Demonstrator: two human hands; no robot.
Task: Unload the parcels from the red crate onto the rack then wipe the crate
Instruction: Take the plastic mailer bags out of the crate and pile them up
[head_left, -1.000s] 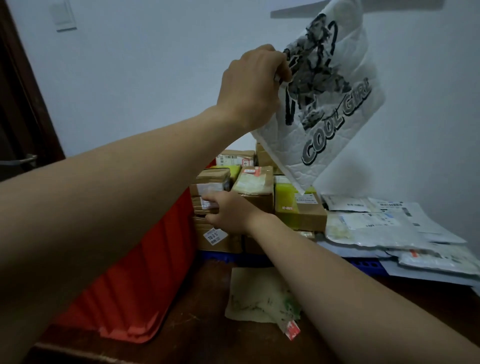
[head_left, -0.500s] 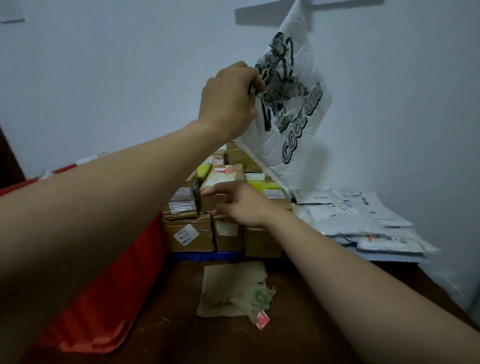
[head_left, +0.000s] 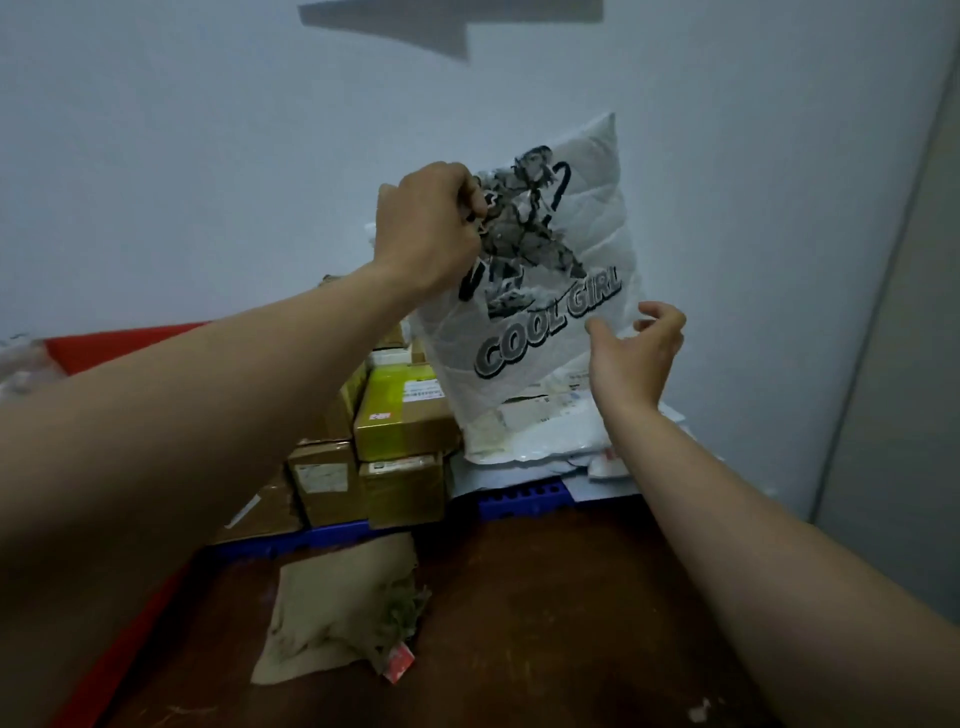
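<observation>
Up against the pale wall (head_left: 208, 156), the left hand (head_left: 426, 228) grips a white printed parcel (head_left: 561, 291) by its edge. The right hand (head_left: 639, 353), fingers loose, seems to touch its lower side. Below, cardboard boxes (head_left: 405, 415) crowd the blue rack (head_left: 519, 501) on a dark brown surface (head_left: 545, 623), with the red crate (head_left: 119, 348) at left.

Dim, bluish indoor light, grainy soft detail, wide-angle bending at the edges, grey shadow on the wall (head_left: 156, 130)

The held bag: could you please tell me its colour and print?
White bag with black figure and COOL GIRL lettering; head view.
</observation>
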